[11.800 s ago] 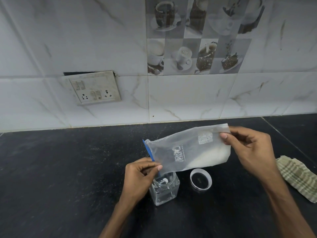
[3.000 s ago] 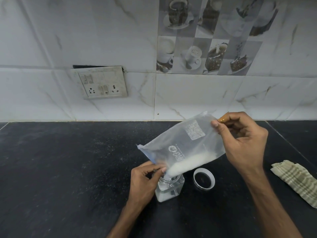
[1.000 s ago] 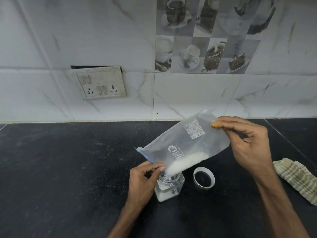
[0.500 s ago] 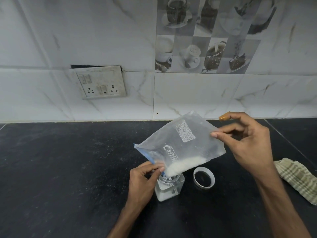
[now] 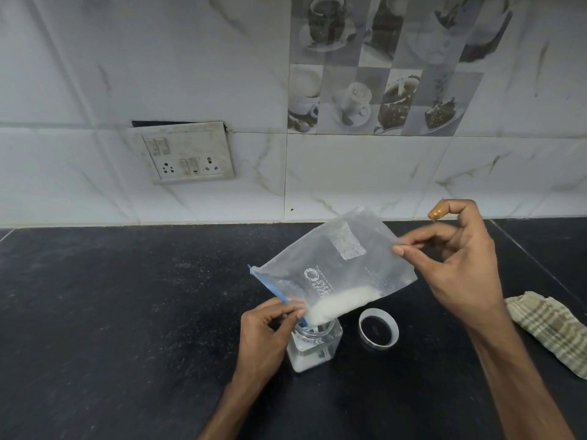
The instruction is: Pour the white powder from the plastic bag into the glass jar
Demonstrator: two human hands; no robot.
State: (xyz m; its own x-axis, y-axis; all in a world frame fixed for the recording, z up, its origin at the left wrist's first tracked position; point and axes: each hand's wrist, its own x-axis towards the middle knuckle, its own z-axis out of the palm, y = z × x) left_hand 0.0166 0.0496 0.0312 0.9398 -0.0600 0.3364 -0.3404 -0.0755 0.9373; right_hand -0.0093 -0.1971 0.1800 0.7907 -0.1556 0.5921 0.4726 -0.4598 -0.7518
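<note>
From the head view we see the plastic bag (image 5: 336, 265) held tilted just right of the frame's centre, its blue-edged zip mouth low at the left and its sealed end raised toward the right. It is clear and frosty, with a pale square label and a small printed logo, and the white powder (image 5: 340, 303) has gathered along its lower edge, sliding toward the mouth. Our left hand (image 5: 263, 338) pinches the mouth corner right over the glass jar (image 5: 314, 344), a square clear jar at lower centre with powder settled in its bottom. Our right hand (image 5: 457, 265) grips the raised end between fingertips. A ring-shaped lid (image 5: 378, 331) lies just right of the jar, and a checked cloth (image 5: 552, 331) sits at the right edge on the black counter (image 5: 111, 312)
</note>
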